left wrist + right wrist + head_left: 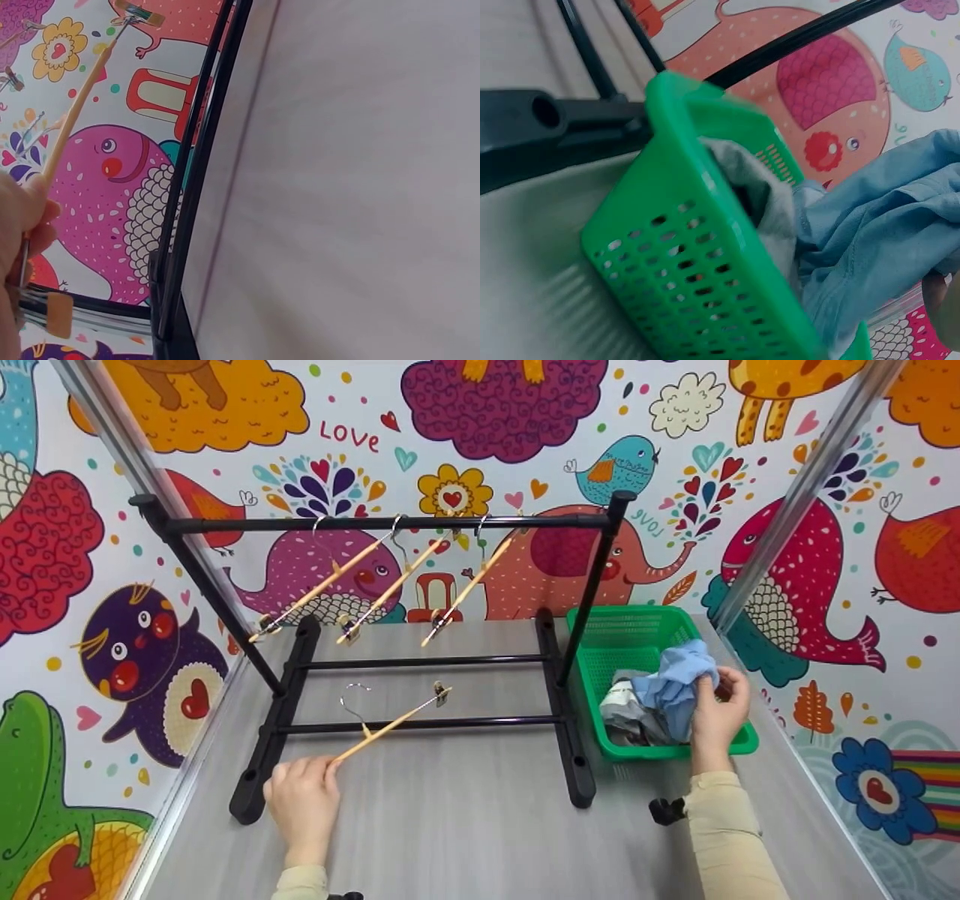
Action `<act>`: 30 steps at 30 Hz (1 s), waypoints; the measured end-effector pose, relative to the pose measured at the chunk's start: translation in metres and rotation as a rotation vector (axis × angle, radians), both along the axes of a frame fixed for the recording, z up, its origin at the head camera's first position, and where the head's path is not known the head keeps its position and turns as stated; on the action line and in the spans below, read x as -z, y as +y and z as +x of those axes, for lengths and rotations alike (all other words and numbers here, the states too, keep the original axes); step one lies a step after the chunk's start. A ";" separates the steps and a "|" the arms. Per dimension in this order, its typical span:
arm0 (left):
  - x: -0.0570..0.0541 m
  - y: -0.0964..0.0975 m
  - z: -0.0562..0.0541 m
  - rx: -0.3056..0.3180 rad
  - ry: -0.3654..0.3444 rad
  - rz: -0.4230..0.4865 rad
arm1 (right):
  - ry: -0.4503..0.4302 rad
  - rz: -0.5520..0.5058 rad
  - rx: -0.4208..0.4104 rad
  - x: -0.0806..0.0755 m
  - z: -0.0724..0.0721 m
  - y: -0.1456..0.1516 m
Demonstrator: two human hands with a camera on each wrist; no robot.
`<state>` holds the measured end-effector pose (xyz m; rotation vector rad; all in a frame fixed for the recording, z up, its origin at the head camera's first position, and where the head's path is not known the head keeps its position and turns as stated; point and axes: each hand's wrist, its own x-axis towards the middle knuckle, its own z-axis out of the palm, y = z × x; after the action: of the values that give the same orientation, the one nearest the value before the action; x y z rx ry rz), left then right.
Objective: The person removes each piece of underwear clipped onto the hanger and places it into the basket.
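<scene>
My left hand (304,799) grips one end of a wooden clip hanger (386,729), holding it over the front of the rack's base. A metal clip shows at the hanger's far end, and its wire hook points up and left. In the left wrist view, fingers curl round the hanger (79,105) near its lower clip. On the right, my right hand (721,712) pinches a crumpled light blue cloth garment (679,682) above the green basket (724,741). Grey and white cloth (630,709) lies in that basket beneath it. The right wrist view shows the blue garment (885,232) bunched and hanging down.
A black rack (480,523) stands on the grey table, with several hangers in view; three wooden clip hangers (330,581) hang from its top bar. Its right foot (574,765) is beside the basket. Patterned walls with metal edge posts (814,495) enclose the table.
</scene>
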<state>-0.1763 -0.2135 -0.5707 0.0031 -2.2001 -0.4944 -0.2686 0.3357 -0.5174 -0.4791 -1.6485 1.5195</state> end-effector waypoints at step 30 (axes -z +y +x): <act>-0.018 -0.033 0.000 -0.065 0.011 0.020 | -0.241 0.661 -0.182 0.046 0.002 -0.003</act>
<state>-0.1765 -0.2465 -0.5532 0.0815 -2.1770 -0.4787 -0.2663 0.3325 -0.5637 -0.1520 -2.2998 0.9665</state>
